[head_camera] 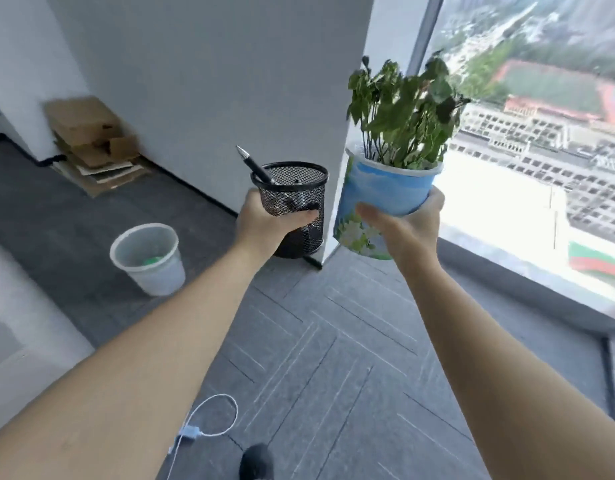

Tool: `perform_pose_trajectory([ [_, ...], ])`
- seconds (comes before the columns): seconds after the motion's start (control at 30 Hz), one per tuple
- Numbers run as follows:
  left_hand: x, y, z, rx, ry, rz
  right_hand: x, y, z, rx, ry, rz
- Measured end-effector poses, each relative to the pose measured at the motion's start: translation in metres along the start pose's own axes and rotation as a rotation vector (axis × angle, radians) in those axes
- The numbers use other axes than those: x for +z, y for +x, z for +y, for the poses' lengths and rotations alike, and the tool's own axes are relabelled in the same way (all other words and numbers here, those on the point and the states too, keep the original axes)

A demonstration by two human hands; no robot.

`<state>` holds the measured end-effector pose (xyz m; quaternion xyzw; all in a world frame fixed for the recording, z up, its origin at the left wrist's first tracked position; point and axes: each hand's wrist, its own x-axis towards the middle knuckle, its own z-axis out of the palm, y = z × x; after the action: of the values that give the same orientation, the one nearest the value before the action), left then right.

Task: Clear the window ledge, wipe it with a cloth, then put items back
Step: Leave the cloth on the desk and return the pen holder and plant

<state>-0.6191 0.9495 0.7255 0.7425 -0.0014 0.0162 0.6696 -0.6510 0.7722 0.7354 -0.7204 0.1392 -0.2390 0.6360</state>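
Two full grips: left hand [264,223] around mesh pen holder [292,199], right hand [408,223] under plant pot [385,195], fingertips hidden.

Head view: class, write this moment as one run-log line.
left hand: holds mesh pen cup with pen | right hand: holds plant pot | both off window ledge | cloth: not seen

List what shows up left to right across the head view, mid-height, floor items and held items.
Cardboard stack → translucent waste bin → left hand gripping the black mesh pen holder → right hand gripping the blue plant pot → window ledge.
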Motion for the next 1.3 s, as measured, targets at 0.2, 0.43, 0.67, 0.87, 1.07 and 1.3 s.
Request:
perform_pose_trajectory([
  [0.2,0.133,0.062,0.002,0.012,0.003,-0.226,-0.09,0.083,0.036,0.033,-0.033,0.181],
  [0.43,0.283,0.171,0.006,0.044,0.058,-0.402,-0.163,0.211,0.072,0.068,-0.083,0.369],
  [0.67,0.415,0.248,0.012,0.04,0.053,-0.517,-0.236,0.323,0.11,0.097,-0.094,0.508],
  [0.87,0.532,0.303,-0.019,-0.004,0.089,-0.553,-0.3,0.412,0.173,0.149,-0.156,0.529],
  [1.07,0.663,0.354,-0.064,-0.048,0.112,-0.545,-0.37,0.511,0.25,0.21,-0.165,0.535],
  [1.3,0.781,0.416,-0.139,-0.118,0.176,-0.545,-0.42,0.604,0.354,0.28,-0.188,0.577],
])
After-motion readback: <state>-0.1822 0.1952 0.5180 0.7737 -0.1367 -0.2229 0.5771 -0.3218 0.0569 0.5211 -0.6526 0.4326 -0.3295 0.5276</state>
